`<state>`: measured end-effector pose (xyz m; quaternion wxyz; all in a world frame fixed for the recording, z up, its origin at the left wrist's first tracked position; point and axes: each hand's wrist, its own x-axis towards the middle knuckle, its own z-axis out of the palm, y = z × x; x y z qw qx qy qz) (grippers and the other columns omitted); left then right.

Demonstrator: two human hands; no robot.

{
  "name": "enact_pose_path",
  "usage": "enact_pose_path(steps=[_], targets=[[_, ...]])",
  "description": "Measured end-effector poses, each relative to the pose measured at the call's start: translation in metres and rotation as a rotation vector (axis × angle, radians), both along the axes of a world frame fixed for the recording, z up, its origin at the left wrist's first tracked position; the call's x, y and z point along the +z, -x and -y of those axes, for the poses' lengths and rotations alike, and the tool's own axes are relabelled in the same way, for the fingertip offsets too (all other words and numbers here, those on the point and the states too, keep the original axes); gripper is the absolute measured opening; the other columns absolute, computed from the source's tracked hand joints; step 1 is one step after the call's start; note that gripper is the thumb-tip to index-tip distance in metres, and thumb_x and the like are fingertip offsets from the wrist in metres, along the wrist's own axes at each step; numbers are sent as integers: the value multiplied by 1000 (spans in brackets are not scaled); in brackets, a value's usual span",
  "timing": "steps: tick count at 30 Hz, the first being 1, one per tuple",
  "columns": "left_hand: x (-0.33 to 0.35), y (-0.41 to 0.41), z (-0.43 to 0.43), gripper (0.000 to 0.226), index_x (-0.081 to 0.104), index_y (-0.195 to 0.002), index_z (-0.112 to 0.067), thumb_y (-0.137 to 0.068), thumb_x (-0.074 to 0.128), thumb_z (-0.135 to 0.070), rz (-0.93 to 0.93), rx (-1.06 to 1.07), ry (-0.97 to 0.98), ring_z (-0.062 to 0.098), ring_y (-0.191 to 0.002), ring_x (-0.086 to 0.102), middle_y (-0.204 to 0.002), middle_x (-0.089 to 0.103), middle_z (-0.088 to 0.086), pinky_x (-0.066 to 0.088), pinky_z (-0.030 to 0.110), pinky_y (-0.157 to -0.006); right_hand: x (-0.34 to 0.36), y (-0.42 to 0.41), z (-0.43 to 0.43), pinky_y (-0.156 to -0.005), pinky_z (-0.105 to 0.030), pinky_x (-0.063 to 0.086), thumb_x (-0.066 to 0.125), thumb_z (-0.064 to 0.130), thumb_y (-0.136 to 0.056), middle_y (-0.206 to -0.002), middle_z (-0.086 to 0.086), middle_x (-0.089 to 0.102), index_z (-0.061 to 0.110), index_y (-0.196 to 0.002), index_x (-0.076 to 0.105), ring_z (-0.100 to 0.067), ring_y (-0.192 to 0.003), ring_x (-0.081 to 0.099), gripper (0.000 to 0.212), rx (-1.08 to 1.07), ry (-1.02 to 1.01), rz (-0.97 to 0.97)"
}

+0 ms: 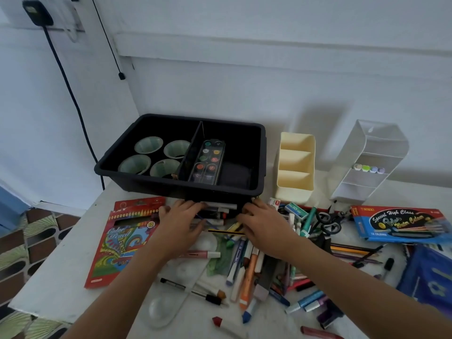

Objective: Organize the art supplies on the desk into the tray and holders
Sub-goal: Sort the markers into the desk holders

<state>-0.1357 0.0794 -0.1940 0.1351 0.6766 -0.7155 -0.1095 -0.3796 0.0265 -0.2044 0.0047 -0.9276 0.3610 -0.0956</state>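
The white desk (61,277) fills the lower frame. The black tray (171,189) sits at centre against the wall, with a cream holder (296,189) and a clear holder (381,143) to its right. A heap of pens and markers (247,265) sprawls below the tray, and a red pencil box (117,245) lies at lower left. The left hand (182,222) lies palm down on the pens just in front of the tray, fingers spread and nearly straight. The right hand (266,228) rests beside it on the heap, fingers slightly bent; whether it pinches a pen I cannot tell. Inside the tray lie a paint palette (208,160) and four cups (149,145).
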Motion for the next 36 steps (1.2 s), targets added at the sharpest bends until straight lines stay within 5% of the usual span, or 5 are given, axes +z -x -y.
enact_pose_path(steps=[15,25,28,31,36], targets=[[3,-5,21,35,57,-133,-39,-100,49,-47,224,18,-37,19,-130,43,-135,53,-7,25,47,-98,9,1,-14,-81,-36,50,58,18,-95,-102,0,63,16,-109,67,-22,-93,56,17,-124,71,229],[11,-11,32,31,62,-122,-36,-92,69,-40,-26,-7,-187,9,-115,50,-116,55,-15,33,49,-109,6,3,-21,-83,-36,51,58,21,-97,-102,2,63,18,-110,66,-19,-93,56,16,-111,0,283],[12,-17,38,34,70,-113,-31,-81,82,-35,-152,-44,-201,11,-104,59,-107,63,-9,49,31,-90,9,6,-22,-84,-32,48,62,20,-95,-103,3,65,18,-111,66,-18,-95,55,17,-123,16,320],[14,-19,38,27,73,-99,-28,-76,88,-25,-232,-65,-153,2,-90,60,-97,66,-11,42,12,-71,10,8,-24,-85,-30,48,63,20,-95,-104,4,66,18,-112,67,-17,-96,55,18,-127,15,345],[16,-17,29,19,70,-89,-22,-80,84,-11,-308,-150,19,4,-91,63,-93,67,-10,54,31,-85,12,12,-23,-85,-31,49,65,19,-93,-104,4,66,17,-112,68,-17,-97,55,19,-157,-24,394]])
